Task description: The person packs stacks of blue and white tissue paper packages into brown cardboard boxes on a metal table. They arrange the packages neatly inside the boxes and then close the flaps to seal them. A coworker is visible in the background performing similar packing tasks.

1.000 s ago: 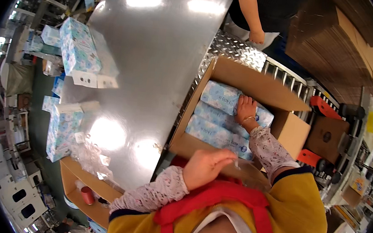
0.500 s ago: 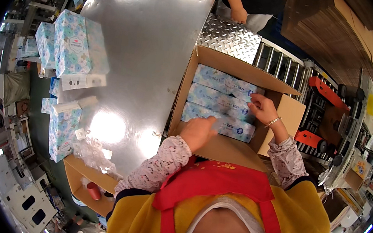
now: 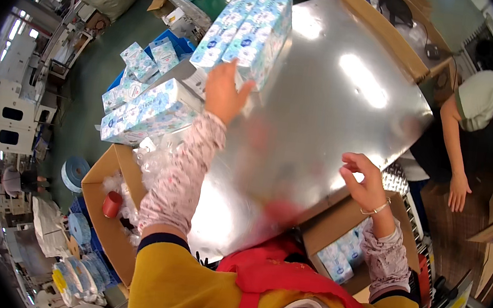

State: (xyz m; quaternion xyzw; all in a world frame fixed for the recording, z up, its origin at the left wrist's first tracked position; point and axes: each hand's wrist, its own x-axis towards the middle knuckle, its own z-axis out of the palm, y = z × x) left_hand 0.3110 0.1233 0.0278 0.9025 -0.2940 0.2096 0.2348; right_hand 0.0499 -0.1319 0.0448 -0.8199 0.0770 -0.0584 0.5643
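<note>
Blue-white packs [image 3: 334,265] in cardboard carton [image 3: 326,225]; right hand [image 3: 364,181] spread nearby; left hand [image 3: 224,94] spread at paired packs [image 3: 256,35].

Blue floral packs [image 3: 262,32]; side by side on metal table [image 3: 307,88].

Shows blue-and-white floral print on the packs [image 3: 267,27], plain brown on the carton [image 3: 328,224], silver on the tabletop [image 3: 313,122], red on the apron [image 3: 281,281], flecks on pale sleeves [image 3: 174,182].
</note>
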